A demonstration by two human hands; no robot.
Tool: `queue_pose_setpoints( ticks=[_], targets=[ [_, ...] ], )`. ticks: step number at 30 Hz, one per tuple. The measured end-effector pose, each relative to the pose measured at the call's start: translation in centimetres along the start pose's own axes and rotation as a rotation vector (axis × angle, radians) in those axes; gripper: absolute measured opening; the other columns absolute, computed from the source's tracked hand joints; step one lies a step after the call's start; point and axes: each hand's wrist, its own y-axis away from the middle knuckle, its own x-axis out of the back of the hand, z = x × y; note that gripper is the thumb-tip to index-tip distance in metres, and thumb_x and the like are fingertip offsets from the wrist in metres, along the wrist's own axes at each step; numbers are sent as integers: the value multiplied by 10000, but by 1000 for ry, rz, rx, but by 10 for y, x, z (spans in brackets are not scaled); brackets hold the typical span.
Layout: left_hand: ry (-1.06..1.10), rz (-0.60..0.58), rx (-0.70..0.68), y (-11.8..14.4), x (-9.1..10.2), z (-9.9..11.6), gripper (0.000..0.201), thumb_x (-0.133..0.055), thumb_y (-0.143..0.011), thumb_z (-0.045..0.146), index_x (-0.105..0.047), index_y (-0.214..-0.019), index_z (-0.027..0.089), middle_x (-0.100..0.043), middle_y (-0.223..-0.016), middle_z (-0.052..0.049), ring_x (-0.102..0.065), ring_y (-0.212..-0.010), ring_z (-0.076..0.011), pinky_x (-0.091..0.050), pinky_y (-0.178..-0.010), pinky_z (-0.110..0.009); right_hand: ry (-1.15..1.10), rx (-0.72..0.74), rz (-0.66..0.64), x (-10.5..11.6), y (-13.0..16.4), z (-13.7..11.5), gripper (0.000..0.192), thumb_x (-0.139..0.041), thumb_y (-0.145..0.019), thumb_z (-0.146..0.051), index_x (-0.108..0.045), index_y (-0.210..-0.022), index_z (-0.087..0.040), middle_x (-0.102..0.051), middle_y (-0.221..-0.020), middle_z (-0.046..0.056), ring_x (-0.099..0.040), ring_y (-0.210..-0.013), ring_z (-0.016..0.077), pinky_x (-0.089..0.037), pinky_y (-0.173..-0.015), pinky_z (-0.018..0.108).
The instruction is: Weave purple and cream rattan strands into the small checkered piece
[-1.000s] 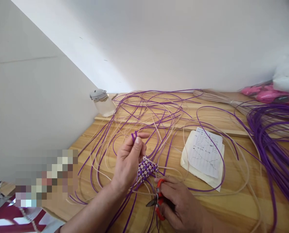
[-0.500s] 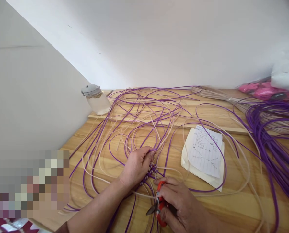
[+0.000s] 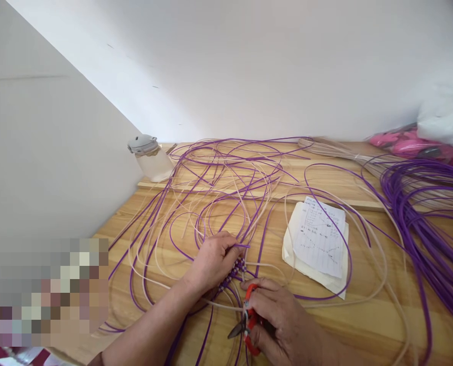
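Note:
My left hand [image 3: 213, 262] is closed, with a purple strand [image 3: 244, 246] pinched between thumb and fingers; a short end pokes out to the right. Under that hand lies a small woven piece [image 3: 237, 269] of purple and pale strands, partly hidden by the fingers. Long loose strands spread from it in loops over the table. Just to its right, my right hand [image 3: 278, 317] grips red-handled scissors [image 3: 251, 317]. Their dark blades point left, toward the near side of the woven piece, and the fingertips are close to a pale strand.
Handwritten paper sheets [image 3: 318, 241] lie to the right on the wooden table [image 3: 280, 325], crossed by a purple loop. A thick purple coil [image 3: 409, 203] fills the far right. A lidded jar [image 3: 152, 160] stands at back left; a pink bundle [image 3: 413, 145] sits at back right.
The purple strand's end now juts out to the right of my left fingertips. My right hand and the scissors have hardly moved.

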Motion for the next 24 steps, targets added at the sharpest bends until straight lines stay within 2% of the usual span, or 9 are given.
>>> queue_pose_setpoints(
  ticks=[5, 10, 14, 20, 24],
  targets=[
    [6, 3, 10, 0, -1, -2, 307, -518, -896, 203, -574, -596, 173, -553, -670, 9, -534, -673, -118, -359, -643, -240, 16, 2, 6, 2, 0, -2, 88, -500, -838, -159, -435, -799, -204, -532, -763, 10, -447, -758, 166, -357, -708, 277],
    [33, 53, 39, 1, -2, 0, 335, -466, -945, 287, -651, -684, 187, -616, -714, -10, -575, -715, -139, -388, -692, -249, 17, 13, 9, 3, -1, -4, 67, -497, -848, -162, -451, -828, -206, -562, -805, 28, -477, -806, 177, -374, -744, 285],
    [117, 123, 83, 1, -3, 0, 398, -421, -975, 380, -659, -724, 184, -640, -714, -10, -586, -711, -142, -405, -701, -245, 7, 24, 16, 3, -2, -4, 84, -479, -870, -187, -436, -800, -204, -525, -744, 17, -456, -753, 166, -368, -718, 275],
    [326, 314, 169, 1, 1, -1, 439, -422, -965, 467, -619, -715, 166, -590, -651, -1, -534, -629, -127, -403, -620, -225, 23, 2, -16, 3, 1, 0, 28, -496, -852, -191, -477, -834, -202, -557, -788, 28, -484, -794, 174, -363, -731, 289],
    [330, 341, 159, 2, 4, 3, 435, -432, -965, 460, -614, -707, 162, -581, -651, 0, -530, -637, -122, -402, -627, -222, 19, -6, -22, 3, 2, -2, 29, -491, -869, -209, -495, -843, -199, -553, -771, 27, -489, -780, 172, -369, -734, 291]
  ],
)
